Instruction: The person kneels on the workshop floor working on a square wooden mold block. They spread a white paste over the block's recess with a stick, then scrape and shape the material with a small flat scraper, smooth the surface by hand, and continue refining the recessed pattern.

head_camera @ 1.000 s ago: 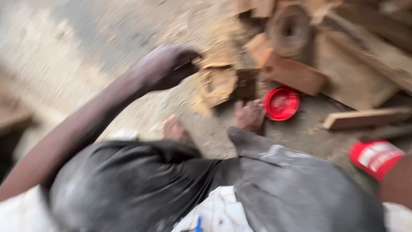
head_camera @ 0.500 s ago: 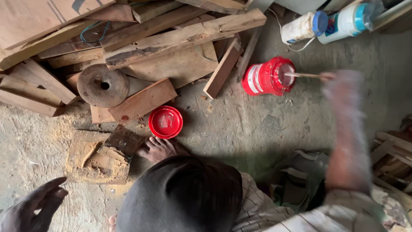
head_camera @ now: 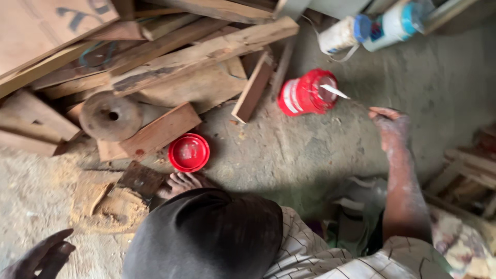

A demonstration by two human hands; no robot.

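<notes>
A red can point(head_camera: 305, 94) lies on its side on the dusty concrete floor point(head_camera: 310, 155), its open mouth turned toward the right hand point(head_camera: 388, 123), with a thin pale stick point(head_camera: 335, 91) poking out of it. The right hand is stretched toward the stick, fingers loosely extended; whether the tip is pinched cannot be told, as the hand is blurred. The left hand point(head_camera: 44, 254) is seen at the lower left, open and empty, above sawdust. A red lid point(head_camera: 189, 152) lies face up near a bare foot point(head_camera: 182, 183).

As a judgement, the tipped can could roll or spill if the stick is pulled sideways, and the loose lid beside the foot could be kicked or stepped on. Grit may be carried into the can.

The floor is rough, grey and strewn with sawdust. Stacked wooden planks point(head_camera: 196, 57) and a round rusty disc point(head_camera: 110, 116) fill the upper left; white bottles with blue caps point(head_camera: 380, 27) lie at the upper right.
</notes>
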